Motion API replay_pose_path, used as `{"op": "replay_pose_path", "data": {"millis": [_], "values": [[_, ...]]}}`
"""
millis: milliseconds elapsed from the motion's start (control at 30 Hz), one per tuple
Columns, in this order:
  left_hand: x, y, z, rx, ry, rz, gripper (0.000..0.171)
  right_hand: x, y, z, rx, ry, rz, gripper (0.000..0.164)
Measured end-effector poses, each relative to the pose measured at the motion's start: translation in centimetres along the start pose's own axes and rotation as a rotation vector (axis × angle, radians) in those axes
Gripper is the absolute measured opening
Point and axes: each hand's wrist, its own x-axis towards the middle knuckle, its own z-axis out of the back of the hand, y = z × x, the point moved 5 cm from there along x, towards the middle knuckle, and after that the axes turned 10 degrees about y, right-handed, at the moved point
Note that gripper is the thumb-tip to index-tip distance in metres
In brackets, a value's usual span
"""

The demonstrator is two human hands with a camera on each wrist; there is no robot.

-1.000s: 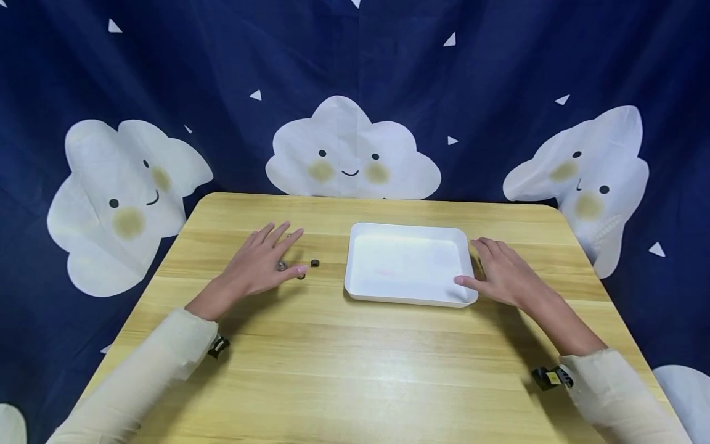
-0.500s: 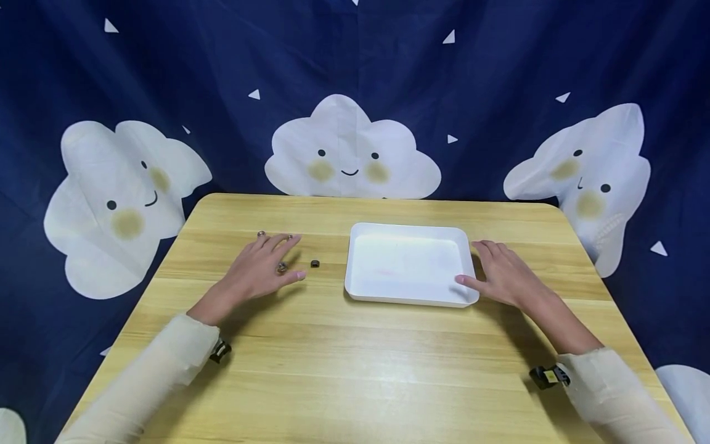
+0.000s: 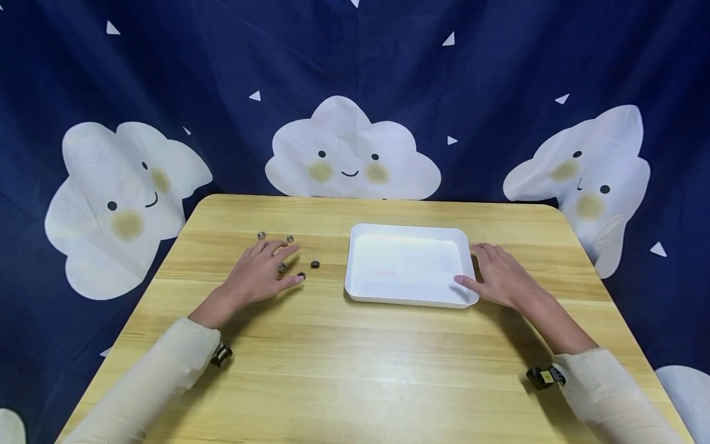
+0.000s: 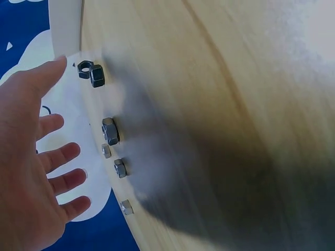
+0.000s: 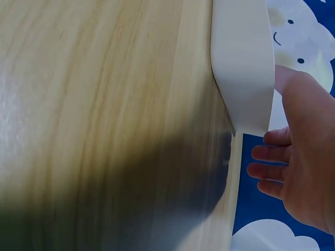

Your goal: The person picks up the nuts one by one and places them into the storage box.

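My left hand [image 3: 252, 274] hovers at the left of the table, fingers spread and slightly bent, holding nothing. Several metal hex nuts lie about its fingertips: a dark nut [image 3: 315, 264] to the right, one nut [image 3: 301, 275] by the thumb tip, and a silvery nut [image 3: 262, 235] beyond the fingers. The left wrist view shows a larger nut [image 4: 110, 131] amid the row. A shallow white rectangular tray [image 3: 407, 265] stands right of the nuts. At its right end is my right hand [image 3: 507, 277], thumb over the rim, fingers loosely extended outside the end wall.
The wooden table [image 3: 360, 370] has rounded far corners. Behind it hangs a dark blue curtain [image 3: 355, 55] with smiling clouds. Each wrist carries a small black device, the left device [image 3: 220, 354] and the right device [image 3: 545, 377].
My left hand has drawn slightly back toward me and its spread has narrowed, uncovering the nuts at its fingertips. The right hand and tray are nearly unchanged.
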Motion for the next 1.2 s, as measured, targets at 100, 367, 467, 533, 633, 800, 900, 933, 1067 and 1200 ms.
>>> {"op": "replay_pose_path", "data": {"millis": [100, 367, 467, 533, 633, 800, 900, 933, 1067, 1200], "values": [[0.0, 0.1, -0.3, 0.001, -0.004, 0.0, 0.077, 0.0, 0.1, -0.1, -0.002, 0.001, 0.001, 0.088], [0.0, 0.0, -0.4, -0.004, -0.013, -0.011, 0.075, 0.3, 0.2, -0.2, -0.015, -0.031, 0.026, 0.081], [0.0, 0.0, -0.5, -0.009, -0.011, -0.014, 0.075, 0.3, 0.2, -0.3, -0.016, -0.033, 0.027, 0.079], [0.0, 0.0, -0.6, -0.01, -0.01, -0.015, 0.074, 0.2, 0.1, -0.3, -0.018, -0.021, 0.018, 0.078], [0.1, 0.0, -0.7, -0.012, -0.009, -0.012, 0.073, 0.3, 0.1, -0.5, -0.015, -0.005, 0.006, 0.075], [0.1, -0.1, -0.9, -0.014, -0.006, -0.007, 0.072, 0.3, 0.0, -0.7, 0.011, -0.016, 0.019, 0.065], [0.0, -0.1, -0.9, -0.018, -0.007, -0.006, 0.071, 0.3, -0.1, -0.9, 0.031, -0.023, 0.029, 0.061], [0.0, -0.1, -1.0, -0.019, -0.007, -0.006, 0.071, 0.3, -0.1, -0.9, 0.033, -0.023, 0.031, 0.059], [0.0, 0.0, -1.1, -0.018, -0.006, -0.003, 0.071, 0.4, -0.1, -1.1, 0.024, -0.033, 0.042, 0.055], [0.1, 0.1, -1.4, -0.01, -0.002, -0.003, 0.07, 0.4, -0.2, -1.1, -0.003, -0.047, 0.05, 0.051]]}}
